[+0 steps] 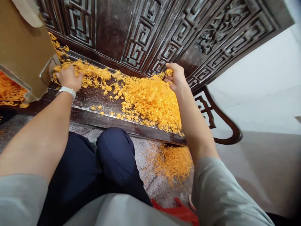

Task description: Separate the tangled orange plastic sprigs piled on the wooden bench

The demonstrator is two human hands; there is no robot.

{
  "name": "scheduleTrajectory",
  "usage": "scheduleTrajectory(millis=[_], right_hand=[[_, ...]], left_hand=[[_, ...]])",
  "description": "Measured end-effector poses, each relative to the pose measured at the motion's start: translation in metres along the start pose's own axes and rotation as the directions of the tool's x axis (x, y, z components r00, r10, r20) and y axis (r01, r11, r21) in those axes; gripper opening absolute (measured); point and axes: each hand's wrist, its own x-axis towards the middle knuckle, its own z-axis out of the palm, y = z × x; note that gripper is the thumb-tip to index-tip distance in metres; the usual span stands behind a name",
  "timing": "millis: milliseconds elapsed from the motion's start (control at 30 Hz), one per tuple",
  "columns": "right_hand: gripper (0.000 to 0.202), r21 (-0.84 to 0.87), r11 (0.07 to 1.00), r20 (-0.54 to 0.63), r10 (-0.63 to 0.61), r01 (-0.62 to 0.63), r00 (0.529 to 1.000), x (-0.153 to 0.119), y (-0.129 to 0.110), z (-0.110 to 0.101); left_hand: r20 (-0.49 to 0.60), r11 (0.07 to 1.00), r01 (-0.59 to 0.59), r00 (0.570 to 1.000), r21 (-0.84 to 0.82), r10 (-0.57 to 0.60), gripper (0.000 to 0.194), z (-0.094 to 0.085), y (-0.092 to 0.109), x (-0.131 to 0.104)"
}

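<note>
Yellow-orange plastic flower pieces form a heap point(152, 100) on the right part of a dark wooden bench point(88, 97). More of them, joined in branching strands point(94, 75), stretch along the back of the seat to the left. My left hand point(70, 78), with a white band at the wrist, is closed around the strands at the left end. At the right, above the heap's upper edge, my right hand point(175, 75) is closed with yellow flower pieces showing between its fingers.
An open cardboard box point(25, 47) at the left holds orange pieces point(10, 89). Behind the seat rises a carved backrest point(113, 25), with a curved armrest point(231, 131) at right. Thin orange stems point(174, 161) lie on the floor near a red object point(178, 212).
</note>
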Motion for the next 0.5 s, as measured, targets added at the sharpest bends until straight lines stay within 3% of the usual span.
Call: scheduleTrajectory(millis=[67,167,233,300,400,500], right_hand=[[0.054,0.03,0.996,0.008,0.087,-0.087,0.996,-0.006,-0.021,0.005],[0.05,0.034,0.998,0.032,0.045,-0.047,0.998,-0.012,-0.049,0.012],[0.049,0.027,1.0,0.06,-0.006,0.004,0.998,-0.015,-0.064,0.016],[0.048,0.03,0.999,0.1,-0.048,0.046,0.994,-0.02,-0.077,0.023],[0.047,0.016,0.996,0.169,-0.092,0.091,0.981,-0.032,-0.093,0.04],[0.049,0.028,0.991,0.234,-0.131,0.128,0.963,-0.048,-0.106,0.06]], left_hand=[[-0.07,0.998,-0.051,0.996,-0.028,0.049,0.079,-0.006,0.015,-0.004],[-0.136,0.982,-0.187,0.974,-0.036,0.18,0.086,-0.02,0.047,-0.021],[-0.142,0.938,-0.343,0.932,-0.051,0.333,0.084,-0.03,0.077,-0.037],[-0.129,0.858,-0.504,0.862,-0.105,0.49,0.077,-0.034,0.113,-0.057],[-0.05,0.763,-0.577,0.806,-0.291,0.59,0.078,-0.021,0.168,-0.087],[-0.065,0.733,-0.54,0.821,-0.413,0.568,0.088,0.008,0.2,-0.105]])
